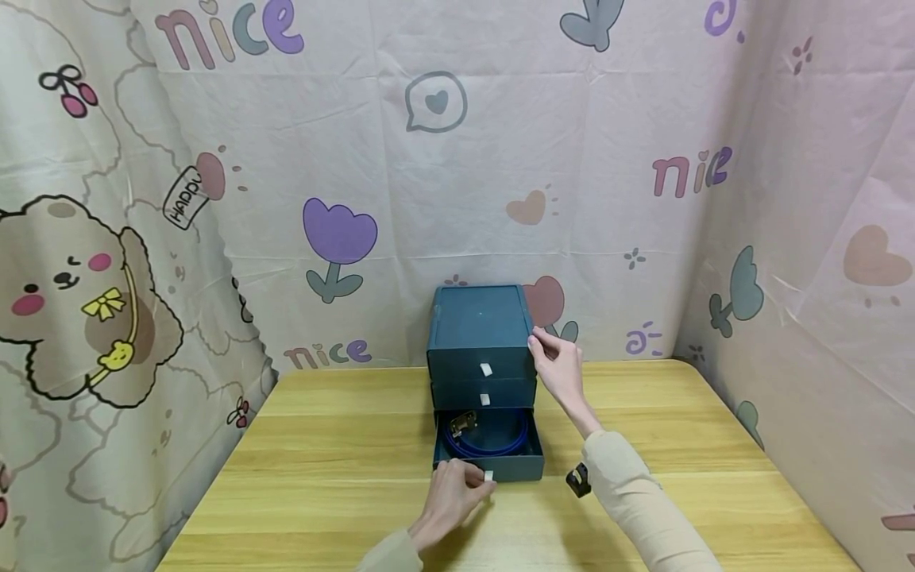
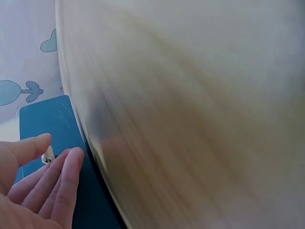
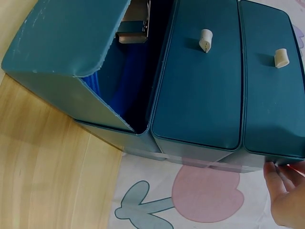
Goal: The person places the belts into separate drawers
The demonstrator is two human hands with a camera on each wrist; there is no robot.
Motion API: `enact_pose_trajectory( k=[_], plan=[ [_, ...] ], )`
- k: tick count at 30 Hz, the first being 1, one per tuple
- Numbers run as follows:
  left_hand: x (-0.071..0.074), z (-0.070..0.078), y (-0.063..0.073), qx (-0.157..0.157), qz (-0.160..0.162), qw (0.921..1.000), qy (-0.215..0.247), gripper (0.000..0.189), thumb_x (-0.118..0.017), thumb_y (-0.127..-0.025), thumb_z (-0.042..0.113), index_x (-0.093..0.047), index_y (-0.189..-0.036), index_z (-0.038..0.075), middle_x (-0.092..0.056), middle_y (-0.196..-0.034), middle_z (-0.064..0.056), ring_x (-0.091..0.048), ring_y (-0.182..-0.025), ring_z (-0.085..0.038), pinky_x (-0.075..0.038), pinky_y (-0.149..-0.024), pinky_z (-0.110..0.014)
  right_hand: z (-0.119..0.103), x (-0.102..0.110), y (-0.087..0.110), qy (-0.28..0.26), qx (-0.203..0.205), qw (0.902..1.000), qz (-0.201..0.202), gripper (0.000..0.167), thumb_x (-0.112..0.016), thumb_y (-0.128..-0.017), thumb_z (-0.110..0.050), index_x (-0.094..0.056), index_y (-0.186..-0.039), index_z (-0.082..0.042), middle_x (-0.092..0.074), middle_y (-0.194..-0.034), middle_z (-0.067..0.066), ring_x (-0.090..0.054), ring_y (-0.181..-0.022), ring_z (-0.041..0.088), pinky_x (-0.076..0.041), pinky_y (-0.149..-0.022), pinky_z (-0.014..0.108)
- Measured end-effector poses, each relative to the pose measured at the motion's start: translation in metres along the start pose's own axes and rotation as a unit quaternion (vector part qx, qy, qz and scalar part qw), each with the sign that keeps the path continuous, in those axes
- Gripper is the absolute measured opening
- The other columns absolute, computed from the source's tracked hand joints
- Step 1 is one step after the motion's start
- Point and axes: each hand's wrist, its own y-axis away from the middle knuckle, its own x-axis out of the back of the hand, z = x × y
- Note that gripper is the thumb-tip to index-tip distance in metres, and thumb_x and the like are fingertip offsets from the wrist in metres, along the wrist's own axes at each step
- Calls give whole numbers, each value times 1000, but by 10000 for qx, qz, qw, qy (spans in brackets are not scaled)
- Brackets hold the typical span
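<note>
A dark teal box with three stacked drawers, the drawer box [image 1: 480, 318], stands at the back of the table. Its bottom drawer [image 1: 518, 469] is pulled out, with a coiled blue cable [image 1: 493, 453] and its metal-ended connector [image 1: 463, 423] inside. My left hand [image 1: 452, 494] is at that drawer's front, thumb and fingertips either side of the small white pull tab [image 2: 48, 155], which shows between them. My right hand [image 1: 561, 367] touches the right side of the box near its top; in the right wrist view its fingertips [image 3: 272, 172] rest against the top drawer's side.
The two upper drawers are closed, each with a white tab [image 1: 486, 369] in front. A wooden table [image 1: 322, 469] lies under everything. Printed cloth [image 1: 443, 199] hangs behind and at both sides. A small black object [image 1: 578, 480] is beside the right sleeve.
</note>
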Motion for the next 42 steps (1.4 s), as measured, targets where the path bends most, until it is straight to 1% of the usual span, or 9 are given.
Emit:
enact_pose_trajectory(
  k=[8, 10, 16, 20, 24, 26, 33, 39, 42],
  plan=[
    [0, -4, -5, 91, 72, 9997, 203, 12, -80, -83, 19, -81, -86, 7, -79, -81, -6, -70, -69, -5, -56, -61, -20, 1, -1, 0, 39, -20, 10000, 14, 33, -65, -98, -15, -68, -128, 0, -68, -131, 18, -70, -114, 31, -54, -89, 12],
    [1, -5, -6, 64, 125, 9996, 245, 13, -80, -83, 19, -81, -86, 6, -79, -81, -6, -71, -70, -7, -57, -61, -20, 1, -1, 0, 36, -19, 10000, 19, 33, -65, -98, -15, -68, -128, 1, -68, -131, 18, -70, -114, 31, -53, -89, 10],
    [0, -7, -9, 28, 258, 9994, 225, 14, -80, -83, 19, -81, -86, 5, -79, -79, -5, -73, -73, -12, -58, -65, -23, 1, -1, 0, -57, -22, 10000, 37, 32, -65, -98, -13, -68, -127, 2, -68, -130, 20, -70, -113, 32, -48, -83, 0],
    [0, -7, -11, 118, 266, 9994, 189, 15, -80, -83, 20, -81, -86, 6, -79, -80, -4, -73, -77, -15, -58, -68, -26, 1, -1, 0, -43, -14, 10000, 23, 32, -64, -98, -13, -68, -127, 2, -68, -130, 19, -70, -114, 32, -50, -85, 3],
    [-2, -8, -14, 227, 291, 9992, 182, 13, -80, -84, 21, -81, -86, 8, -79, -80, -3, -73, -79, -13, -57, -71, -26, 1, -1, 0, 15, -3, 10000, 8, 33, -64, -99, -14, -68, -128, 2, -68, -131, 19, -70, -114, 32, -53, -89, 12],
    [-3, -9, -16, 264, 327, 9990, 180, 12, -80, -84, 21, -82, -85, 9, -79, -80, -2, -73, -79, -12, -56, -71, -26, 1, -1, 0, 20, -3, 10000, 12, 33, -64, -99, -14, -68, -128, 2, -68, -130, 19, -70, -114, 32, -54, -90, 13],
    [-4, -7, -19, 354, 471, 9980, 239, 9, -81, -81, 19, -81, -81, 9, -78, -76, -1, -69, -75, -7, -53, -67, -23, 1, -2, -1, -48, 7, 10000, 39, 32, -64, -99, -13, -68, -127, 2, -68, -129, 20, -70, -113, 33, -49, -83, 0],
    [-5, -6, -22, 508, 534, 9969, 287, 8, -81, -82, 17, -81, -80, 9, -78, -75, -1, -68, -71, -5, -54, -64, -22, 1, -2, -1, -93, 14, 10000, 28, 32, -64, -99, -12, -68, -127, 3, -68, -128, 21, -70, -112, 34, -48, -81, -1],
    [-6, -6, -23, 511, 593, 9965, 293, 8, -81, -81, 17, -81, -80, 8, -78, -75, -1, -68, -69, -5, -55, -63, -23, 1, -1, 0, -79, 22, 10000, 33, 32, -64, -98, -12, -68, -126, 3, -68, -128, 21, -70, -112, 34, -48, -81, -2]
  ],
)
